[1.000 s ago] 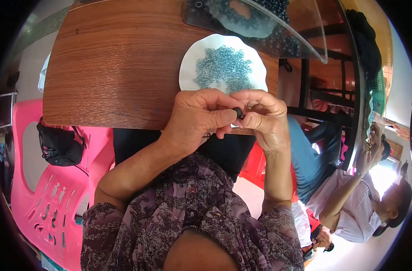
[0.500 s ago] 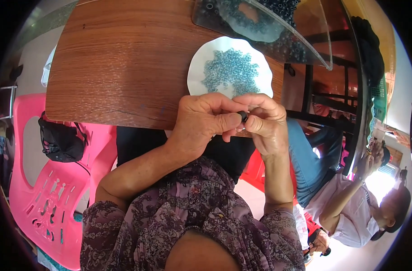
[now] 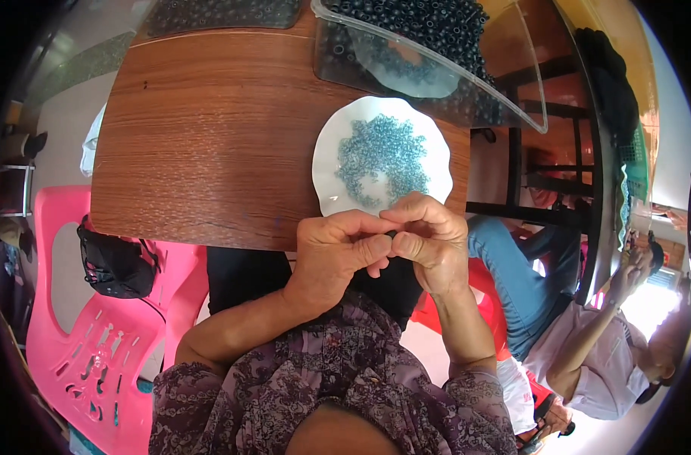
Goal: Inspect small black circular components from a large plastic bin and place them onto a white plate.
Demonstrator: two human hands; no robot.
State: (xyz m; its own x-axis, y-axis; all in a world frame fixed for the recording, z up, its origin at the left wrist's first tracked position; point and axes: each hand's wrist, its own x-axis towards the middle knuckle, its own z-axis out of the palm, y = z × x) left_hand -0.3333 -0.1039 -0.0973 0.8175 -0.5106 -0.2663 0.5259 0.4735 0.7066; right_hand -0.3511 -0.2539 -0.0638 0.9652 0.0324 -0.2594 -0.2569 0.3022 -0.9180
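Observation:
My left hand and my right hand meet fingertip to fingertip just off the table's front edge. Between them is a small black ring-like part, pinched by thumbs and forefingers of both hands and mostly covered by them. Whether a second small piece is also in the fingers cannot be made out. Right behind my hands, a white plate with a wavy rim carries a loose heap of tiny clear-bluish rings.
Behind the plate stands a clear plastic bin with many black ring parts; another dark tray lies at the far edge. A pink chair with a black bag is at left. A seated person is at right.
The view has tilted, so the table, plate and hands sit lower and more of the bin shows. My fingers have closed further over the black part, with my right thumb nearer the left.

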